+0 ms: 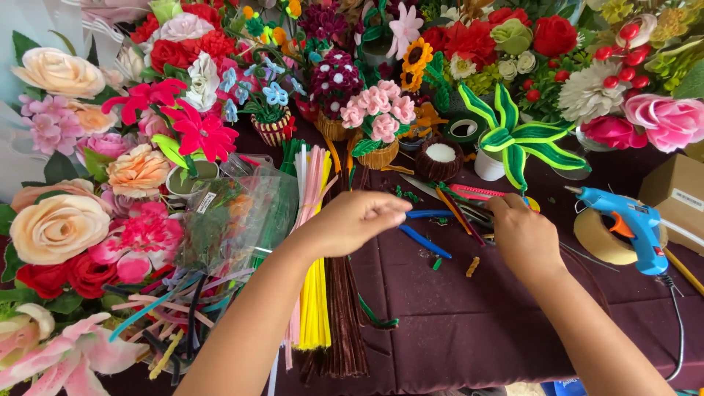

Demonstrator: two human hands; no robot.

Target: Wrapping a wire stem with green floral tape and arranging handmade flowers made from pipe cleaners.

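Blue pipe cleaner [425, 241]: short, fuzzy, straight, lying diagonal on maroon cloth betw. both hands. 2nd blue stem [429, 214] above it, near horiz., just under left fingertips. Red/orange stems [456, 211] slanted by right hand, partly hidden.

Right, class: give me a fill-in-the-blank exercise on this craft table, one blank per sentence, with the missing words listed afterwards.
1. The glue gun lying near the right hand is ____ in colour.
2. The table is covered with a dark ____ cloth.
3. The pink flowers beyond the left hand stand in a small woven ____.
4. The bundle of pipe cleaners below the left hand is bright ____.

Missing words: blue; purple; basket; yellow
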